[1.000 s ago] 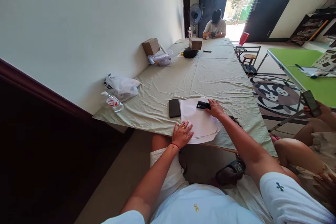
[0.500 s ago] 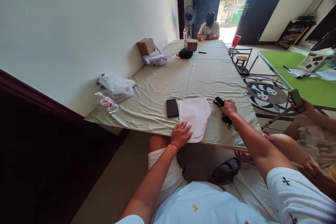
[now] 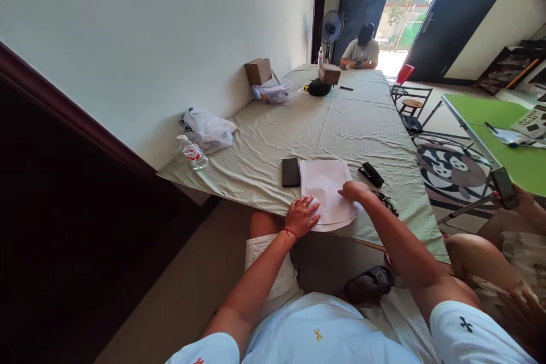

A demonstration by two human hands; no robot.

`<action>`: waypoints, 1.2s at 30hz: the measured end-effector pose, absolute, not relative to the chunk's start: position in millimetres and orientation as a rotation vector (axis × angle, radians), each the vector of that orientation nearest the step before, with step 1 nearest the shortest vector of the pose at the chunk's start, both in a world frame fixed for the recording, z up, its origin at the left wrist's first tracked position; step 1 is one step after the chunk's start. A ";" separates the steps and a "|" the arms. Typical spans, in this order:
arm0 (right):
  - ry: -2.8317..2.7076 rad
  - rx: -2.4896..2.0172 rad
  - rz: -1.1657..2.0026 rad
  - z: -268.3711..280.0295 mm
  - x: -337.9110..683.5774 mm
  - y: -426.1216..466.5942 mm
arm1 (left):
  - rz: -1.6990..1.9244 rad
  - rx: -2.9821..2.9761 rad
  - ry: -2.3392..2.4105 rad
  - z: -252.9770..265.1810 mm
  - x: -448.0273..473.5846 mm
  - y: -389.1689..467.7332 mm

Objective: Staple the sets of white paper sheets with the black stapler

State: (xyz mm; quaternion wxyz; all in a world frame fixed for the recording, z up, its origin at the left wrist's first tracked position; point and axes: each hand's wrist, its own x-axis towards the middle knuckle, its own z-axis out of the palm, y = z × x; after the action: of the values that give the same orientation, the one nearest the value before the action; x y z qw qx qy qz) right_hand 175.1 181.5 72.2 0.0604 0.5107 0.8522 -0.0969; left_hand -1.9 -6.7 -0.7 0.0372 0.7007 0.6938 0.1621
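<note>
A stack of white paper sheets (image 3: 324, 185) lies at the near edge of the long table (image 3: 333, 119). My left hand (image 3: 301, 216) rests flat on the stack's near left corner, fingers spread. My right hand (image 3: 355, 190) touches the stack's right edge with its fingertips and holds nothing. A black stapler (image 3: 371, 174) lies on the cloth just right of the paper, apart from my hand. A black phone (image 3: 290, 172) lies face down at the paper's left side.
A water bottle (image 3: 193, 152) and a white plastic bag (image 3: 207, 129) sit by the wall. Cardboard boxes (image 3: 258, 71), a fan (image 3: 331, 27) and a seated person (image 3: 362, 52) are at the far end. Another person's hand with a phone (image 3: 505, 187) is at right, beside a green table (image 3: 495, 125).
My right hand carried the black stapler off the paper, set it down on the cloth to the right, let go and came back to the paper's right edge. My left hand stayed put.
</note>
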 end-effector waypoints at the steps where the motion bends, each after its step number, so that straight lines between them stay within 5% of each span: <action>1: 2.518 1.615 -0.291 70.5 180.7 179.7 | 0.502 2.153 2.126 -0.6 -1.8 -6.9; 10: 2.397 1.928 -0.205 48.0 191.3 143.7 | 0.585 2.255 2.147 -9.2 1.7 -14.1; 19: 2.384 2.034 -0.479 32.4 189.2 159.5 | 0.623 2.221 2.136 -10.7 2.5 -16.2; 25: 2.409 2.003 -0.515 32.9 211.2 172.8 | 0.997 1.739 2.222 1.0 -8.0 -9.0; 36: 2.529 2.072 -0.339 25.8 220.7 151.2 | 0.757 1.241 2.299 27.8 0.5 43.3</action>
State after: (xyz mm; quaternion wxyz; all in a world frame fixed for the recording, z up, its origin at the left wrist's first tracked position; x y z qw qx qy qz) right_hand 220.7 151.2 25.8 -0.0727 0.6287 0.7674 -0.1028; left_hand 0.5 43.3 27.8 0.2092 0.4462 0.8265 0.2720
